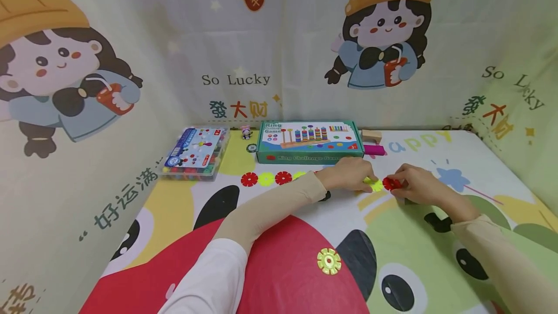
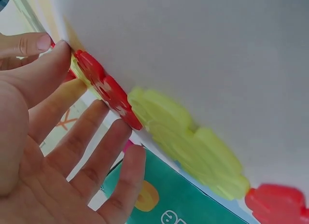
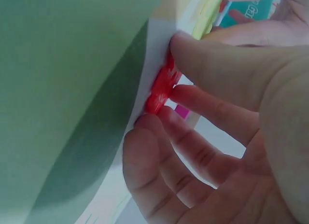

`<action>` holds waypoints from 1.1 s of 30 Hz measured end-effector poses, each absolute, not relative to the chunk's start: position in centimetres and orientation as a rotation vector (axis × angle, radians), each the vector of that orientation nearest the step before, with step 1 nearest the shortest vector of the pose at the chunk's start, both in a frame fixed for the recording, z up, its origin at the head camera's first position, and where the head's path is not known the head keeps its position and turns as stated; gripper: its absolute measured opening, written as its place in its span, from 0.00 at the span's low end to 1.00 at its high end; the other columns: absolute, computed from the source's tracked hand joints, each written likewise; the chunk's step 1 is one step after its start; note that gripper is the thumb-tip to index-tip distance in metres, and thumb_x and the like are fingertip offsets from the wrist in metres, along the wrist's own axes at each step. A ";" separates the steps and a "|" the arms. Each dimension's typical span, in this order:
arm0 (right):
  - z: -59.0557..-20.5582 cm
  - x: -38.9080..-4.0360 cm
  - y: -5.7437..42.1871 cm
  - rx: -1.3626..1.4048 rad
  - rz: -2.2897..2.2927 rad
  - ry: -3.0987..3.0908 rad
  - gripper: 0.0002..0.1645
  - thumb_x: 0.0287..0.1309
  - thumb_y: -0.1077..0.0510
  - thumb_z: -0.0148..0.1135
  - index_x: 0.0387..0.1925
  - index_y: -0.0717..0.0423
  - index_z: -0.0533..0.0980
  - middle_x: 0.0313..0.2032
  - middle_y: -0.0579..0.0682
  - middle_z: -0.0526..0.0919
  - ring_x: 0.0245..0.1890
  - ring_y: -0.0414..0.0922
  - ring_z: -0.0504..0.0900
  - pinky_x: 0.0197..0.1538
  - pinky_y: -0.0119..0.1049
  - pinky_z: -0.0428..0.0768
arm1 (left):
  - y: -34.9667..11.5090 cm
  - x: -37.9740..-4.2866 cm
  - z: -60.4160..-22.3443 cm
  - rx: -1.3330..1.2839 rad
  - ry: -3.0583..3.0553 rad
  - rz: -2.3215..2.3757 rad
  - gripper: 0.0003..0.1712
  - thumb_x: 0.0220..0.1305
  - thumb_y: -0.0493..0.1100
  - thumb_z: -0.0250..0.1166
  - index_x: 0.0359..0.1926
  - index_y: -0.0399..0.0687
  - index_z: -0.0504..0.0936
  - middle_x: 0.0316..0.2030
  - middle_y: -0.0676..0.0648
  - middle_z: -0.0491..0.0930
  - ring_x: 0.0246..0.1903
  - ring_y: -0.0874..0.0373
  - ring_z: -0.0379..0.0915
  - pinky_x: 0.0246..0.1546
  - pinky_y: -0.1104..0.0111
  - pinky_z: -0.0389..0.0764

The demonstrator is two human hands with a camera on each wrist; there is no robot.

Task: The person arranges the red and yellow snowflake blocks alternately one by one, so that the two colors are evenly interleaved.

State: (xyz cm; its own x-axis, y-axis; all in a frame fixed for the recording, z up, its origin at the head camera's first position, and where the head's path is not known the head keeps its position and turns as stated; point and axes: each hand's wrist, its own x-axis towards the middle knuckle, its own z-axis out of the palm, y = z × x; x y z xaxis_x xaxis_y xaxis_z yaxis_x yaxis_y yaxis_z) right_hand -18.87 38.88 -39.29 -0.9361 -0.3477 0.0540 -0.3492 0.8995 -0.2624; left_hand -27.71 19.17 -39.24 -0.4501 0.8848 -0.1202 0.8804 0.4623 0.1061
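A row of red and yellow flower-shaped plastic discs runs across the table, starting with a red disc point(image 1: 249, 179) and a yellow disc point(image 1: 266, 179) at its left. My left hand point(image 1: 348, 174) is at the right part of the row, thumb and index finger pinching a yellow flower disc point(image 1: 376, 186) at its edges. Beside it, my right hand point(image 1: 418, 185) holds a red flower disc point(image 3: 164, 86) between thumb and fingers, low at the table surface. My left hand and forearm hide part of the row in the head view; the left wrist view shows a red disc point(image 2: 107, 89) and a larger-looking yellow one point(image 2: 188, 142) there.
Behind the row lies a green Ring Challenge Game box point(image 1: 310, 142). To its left are a clear case point(image 1: 194, 154) of colourful parts and a small figurine point(image 1: 246, 133); to its right, a magenta block point(image 1: 374, 150) and a wooden block point(image 1: 371, 135). A lone yellow-green disc point(image 1: 329, 261) lies in front.
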 end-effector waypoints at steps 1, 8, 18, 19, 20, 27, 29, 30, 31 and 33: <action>-39.3 -18.8 38.8 0.542 0.422 -3.065 0.23 0.47 0.59 0.71 0.46 0.67 0.80 0.37 0.57 0.79 0.29 0.41 0.80 0.31 0.32 0.80 | 19.2 -27.7 -39.2 1.557 2.544 0.044 0.24 0.59 0.60 0.64 0.57 0.69 0.77 0.55 0.65 0.77 0.51 0.68 0.72 0.39 0.76 0.75; -39.2 -16.6 36.6 0.520 0.310 -2.971 0.25 0.44 0.52 0.74 0.45 0.59 0.81 0.36 0.53 0.79 0.30 0.41 0.78 0.31 0.34 0.78 | 19.4 -27.8 -39.1 1.566 2.539 0.019 0.24 0.58 0.61 0.64 0.56 0.71 0.78 0.54 0.65 0.77 0.50 0.69 0.72 0.38 0.74 0.74; -38.7 -8.8 25.7 1.205 0.494 -2.914 0.24 0.54 0.37 0.63 0.51 0.37 0.78 0.41 0.34 0.75 0.40 0.29 0.72 0.40 0.26 0.76 | 20.1 -28.1 -38.9 1.523 2.521 0.047 0.29 0.54 0.65 0.65 0.57 0.71 0.77 0.56 0.64 0.74 0.55 0.69 0.67 0.50 0.72 0.71; -38.7 -8.3 24.9 1.288 0.482 -2.907 0.26 0.55 0.35 0.61 0.54 0.36 0.76 0.44 0.34 0.74 0.43 0.29 0.72 0.41 0.26 0.76 | 20.4 -28.2 -38.9 1.540 2.513 0.060 0.29 0.53 0.65 0.65 0.58 0.71 0.76 0.57 0.64 0.74 0.56 0.70 0.66 0.52 0.72 0.71; -38.7 -7.8 24.3 1.358 0.458 -2.907 0.28 0.55 0.34 0.59 0.57 0.35 0.74 0.46 0.34 0.73 0.45 0.30 0.70 0.42 0.27 0.77 | 20.6 -28.3 -38.9 1.555 2.499 0.083 0.29 0.53 0.65 0.65 0.58 0.72 0.76 0.57 0.64 0.74 0.57 0.70 0.65 0.53 0.73 0.70; -39.7 -7.2 22.2 1.490 0.319 -2.828 0.26 0.56 0.39 0.62 0.56 0.36 0.75 0.45 0.36 0.72 0.44 0.30 0.69 0.38 0.21 0.74 | 22.1 -28.7 -39.2 1.625 2.364 0.178 0.28 0.56 0.64 0.63 0.59 0.76 0.73 0.59 0.68 0.71 0.61 0.73 0.62 0.62 0.74 0.64; -40.0 -7.3 22.2 1.465 0.333 -2.806 0.24 0.55 0.40 0.63 0.54 0.38 0.75 0.44 0.36 0.72 0.44 0.30 0.70 0.38 0.21 0.74 | 22.4 -28.7 -39.5 1.638 2.366 0.139 0.27 0.57 0.64 0.62 0.60 0.77 0.72 0.59 0.68 0.71 0.62 0.73 0.61 0.63 0.73 0.63; -40.1 -7.4 22.3 1.443 0.346 -2.804 0.23 0.55 0.41 0.63 0.53 0.37 0.76 0.44 0.36 0.72 0.44 0.30 0.70 0.39 0.21 0.74 | 22.5 -28.7 -39.6 1.648 2.370 0.117 0.27 0.58 0.64 0.61 0.60 0.77 0.72 0.60 0.68 0.70 0.62 0.73 0.60 0.64 0.73 0.62; -40.2 -7.4 22.4 1.417 0.354 -2.804 0.23 0.55 0.41 0.64 0.52 0.38 0.76 0.44 0.36 0.72 0.44 0.30 0.70 0.39 0.22 0.74 | 22.6 -28.6 -39.6 1.657 2.377 0.094 0.27 0.59 0.64 0.60 0.60 0.78 0.72 0.60 0.68 0.70 0.63 0.72 0.60 0.64 0.73 0.62; -40.2 -7.6 22.6 1.366 0.352 -2.800 0.22 0.54 0.41 0.65 0.51 0.38 0.76 0.43 0.36 0.72 0.44 0.30 0.70 0.40 0.23 0.75 | 22.8 -28.6 -39.6 1.679 2.387 0.054 0.26 0.60 0.64 0.59 0.60 0.78 0.72 0.61 0.67 0.69 0.63 0.71 0.60 0.63 0.73 0.62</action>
